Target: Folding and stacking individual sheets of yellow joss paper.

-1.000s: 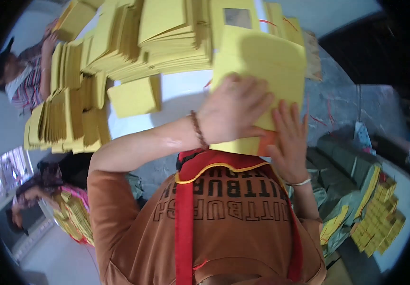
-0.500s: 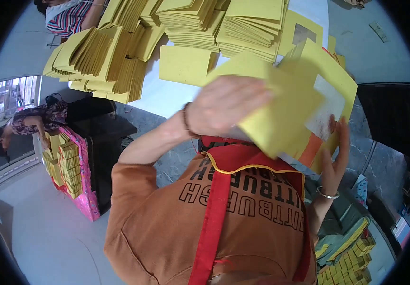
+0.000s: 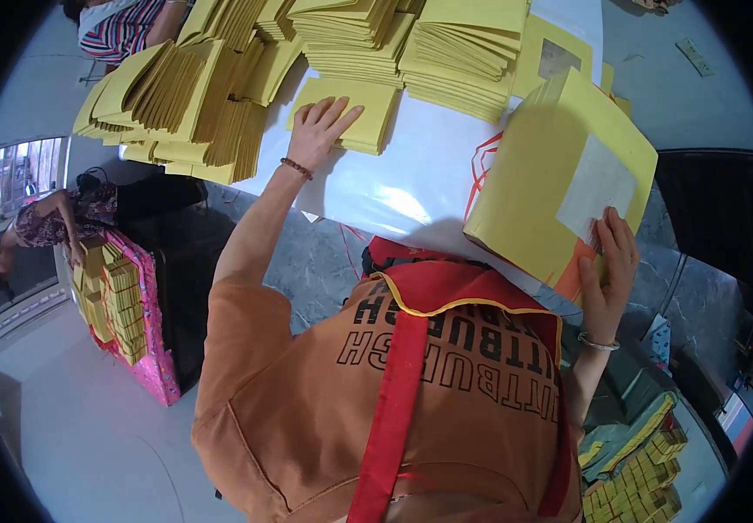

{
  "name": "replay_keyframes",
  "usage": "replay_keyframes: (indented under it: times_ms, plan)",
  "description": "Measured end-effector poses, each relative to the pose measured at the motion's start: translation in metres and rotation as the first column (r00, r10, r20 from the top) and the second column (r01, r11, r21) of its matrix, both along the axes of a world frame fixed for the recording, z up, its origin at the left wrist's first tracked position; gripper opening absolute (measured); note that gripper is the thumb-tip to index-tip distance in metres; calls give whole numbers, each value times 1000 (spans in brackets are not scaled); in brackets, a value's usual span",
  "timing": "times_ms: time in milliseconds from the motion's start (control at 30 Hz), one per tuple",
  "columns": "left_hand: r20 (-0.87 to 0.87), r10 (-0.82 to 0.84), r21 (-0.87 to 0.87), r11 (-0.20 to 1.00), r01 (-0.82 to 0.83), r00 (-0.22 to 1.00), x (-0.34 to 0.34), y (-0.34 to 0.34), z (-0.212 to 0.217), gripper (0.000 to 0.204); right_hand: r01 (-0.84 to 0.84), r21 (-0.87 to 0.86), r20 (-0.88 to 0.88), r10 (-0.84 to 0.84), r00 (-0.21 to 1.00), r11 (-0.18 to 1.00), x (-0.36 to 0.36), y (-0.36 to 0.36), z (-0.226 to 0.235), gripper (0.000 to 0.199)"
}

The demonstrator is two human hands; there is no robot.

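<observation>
Well beyond the left end of the white table [image 3: 411, 187], a co-worker [image 3: 54, 213] in a patterned top bends toward a pink-edged container [image 3: 154, 331] with small yellow bundles [image 3: 123, 305] in it. On the table's left end, folded yellow sheets [image 3: 167, 100] lean in crowded rows.

At the table's near side, right of those rows, the person's left arm reaches forward, elbow slightly bent. The left hand [image 3: 320, 131] lies palm down with its fingers spread over a low stack of folded yellow paper [image 3: 367, 113]; its thumb is hidden, so whether it pinches the edge cannot be told.

Red cords [image 3: 481, 170] lie on the table right of this stack. At the table's right end a thick yellow paper block [image 3: 524, 166] stands tilted, showing a white rectangle [image 3: 599, 187] and an orange patch [image 3: 571, 277]. The right hand [image 3: 612, 261], wrist bent upward, rests against its near right corner, thumb and fingers parted, gripping loosely if at all.
</observation>
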State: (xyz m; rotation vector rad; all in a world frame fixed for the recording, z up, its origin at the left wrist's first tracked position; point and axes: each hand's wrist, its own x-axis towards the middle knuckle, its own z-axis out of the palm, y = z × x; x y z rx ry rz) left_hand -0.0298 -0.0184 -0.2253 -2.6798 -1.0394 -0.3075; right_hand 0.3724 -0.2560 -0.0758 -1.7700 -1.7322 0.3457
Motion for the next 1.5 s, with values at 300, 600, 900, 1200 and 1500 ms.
replay_keyframes:
  times_ms: [300,600,900,1200,1500]
  plan:
    - [-262,55,-296,946,-134,964,1,-9,-16,80,13,7,-3,-13,1000,1000,2,-1,2,40]
    - [-281,-91,-446,894,-46,955,21,2,53,65,43,-19,-49,-44,998,999,2,-2,7,40]
    - [527,-584,-261,579,772,617,185,-94,179,35,80,21,-94,-77,993,997,3,-1,4,27]
    - [500,-658,-247,514,821,563,207,-109,175,26,7,31,-409,7,913,1000,15,-4,-2,36]
    - [605,-522,-379,476,794,601,215,-107,183,7,-45,39,-409,57,911,998,19,-4,0,53]
